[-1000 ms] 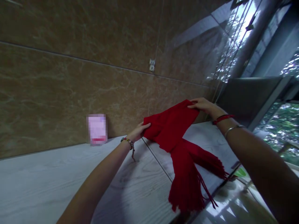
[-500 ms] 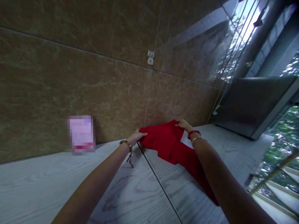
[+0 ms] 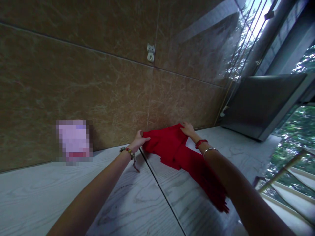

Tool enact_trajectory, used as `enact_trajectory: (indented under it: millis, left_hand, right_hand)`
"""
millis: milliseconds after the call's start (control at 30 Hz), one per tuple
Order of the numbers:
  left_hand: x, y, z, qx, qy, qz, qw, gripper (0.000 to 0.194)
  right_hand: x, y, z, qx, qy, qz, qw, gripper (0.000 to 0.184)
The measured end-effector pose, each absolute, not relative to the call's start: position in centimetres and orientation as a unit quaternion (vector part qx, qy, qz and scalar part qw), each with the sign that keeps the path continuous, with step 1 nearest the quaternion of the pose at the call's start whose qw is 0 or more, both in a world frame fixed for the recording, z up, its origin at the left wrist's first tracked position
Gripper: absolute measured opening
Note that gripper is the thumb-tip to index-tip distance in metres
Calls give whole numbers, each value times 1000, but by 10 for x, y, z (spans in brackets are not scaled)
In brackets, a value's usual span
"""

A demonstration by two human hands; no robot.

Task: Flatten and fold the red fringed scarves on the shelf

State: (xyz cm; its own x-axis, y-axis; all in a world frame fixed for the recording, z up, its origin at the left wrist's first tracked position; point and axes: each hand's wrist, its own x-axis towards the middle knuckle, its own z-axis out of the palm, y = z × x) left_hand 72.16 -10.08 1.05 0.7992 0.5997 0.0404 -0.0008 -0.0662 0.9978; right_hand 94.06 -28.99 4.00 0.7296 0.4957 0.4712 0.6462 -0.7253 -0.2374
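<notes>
A red scarf (image 3: 169, 144) with a fringed end lies partly folded on the white wood-grain tabletop (image 3: 128, 203), close against the wall. At its far left corner my left hand (image 3: 138, 141) is closed on the edge, thumb on top. My right hand (image 3: 187, 128) grips the far right corner. Between the two hands the cloth is spread out fairly flat with some creases. Its long tail runs toward me on the right, partly hidden behind my right forearm.
A brown marbled tile wall (image 3: 110, 91) rises behind the tabletop, with a small white cat-shaped hook (image 3: 150, 53) on it. At left a pixelated pink item (image 3: 75, 139) leans against the wall. A dark grey box-like appliance (image 3: 261, 105) stands at right, near a wooden chair (image 3: 280, 173).
The view has shifted slightly, so everything sits a little further left. Both hands keep their hold on the scarf's far corners; the fringed end now shows beside my right forearm.
</notes>
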Motion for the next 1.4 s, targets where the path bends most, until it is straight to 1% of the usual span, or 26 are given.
enact_trajectory:
  millis: [100,167,233,267,300,367,467,533,633,700,767,833,900,967,1033,1100,1233,1333,1400]
  left_hand:
    - [724,-99,5,733,189,273,593,79]
    - [726,-97,-1,767,174,313,533,81]
    - [727,-96,-6,790,165,334,488,80]
    - [728,-95,-8,795,162,336,479,80]
    - [729,-94,-9,796,161,332,479,79]
    - [732,-93,-10,795,165,320,488,79]
    - [737,-92,-10,800,171,315,481,76]
    - [740,-91,-10,804,170,322,469,73]
    - [742,-89,-10,806,153,334,464,70]
    - [741,-91,-9,808,149,335,462,68]
    - [738,-95,-8,812,159,326,458,67]
    - [733,-102,-5,821,178,310,445,69]
    - [727,-110,-2,840,200,295,410,72]
    - [724,-117,1,863,214,283,360,72]
    - [724,-120,3,877,212,276,331,70]
    - [728,-117,4,873,193,283,348,67]
    - [736,-109,7,805,118,317,488,52]
    - [737,-108,9,772,108,266,567,45]
    - [735,-108,12,744,146,225,612,51]
  right_hand:
    - [896,-317,39,-890,-348,-207,211,45]
    - [854,-344,25,-841,-453,-208,210,58]
    - [812,-370,3,-820,-509,-217,148,74]
    - [794,-380,-8,-823,-507,-232,109,78]
    - [779,-387,-19,-828,-495,-253,73,77]
    - [762,-393,-37,-838,-455,-300,25,69]
    - [760,-389,-46,-838,-424,-345,-13,57]
    - [768,-388,-36,-831,-433,-348,-32,52]
    - [781,-397,-4,-814,-453,-360,-49,45]
    - [789,-407,16,-802,-458,-380,-56,43]
    - [794,-416,23,-800,-460,-380,-69,42]
    - [798,-423,12,-809,-462,-351,-89,42]
    - [799,-429,-11,-822,-463,-316,-100,43]
    - [801,-434,-31,-832,-460,-300,-85,45]
    - [804,-441,-39,-838,-455,-296,-51,47]
    - [806,-448,-33,-839,-453,-300,-23,46]
    - [807,-463,-2,-822,-440,-361,-23,39]
    - [804,-470,0,-815,-441,-373,-43,37]
    - [802,-472,-11,-822,-456,-337,-62,39]
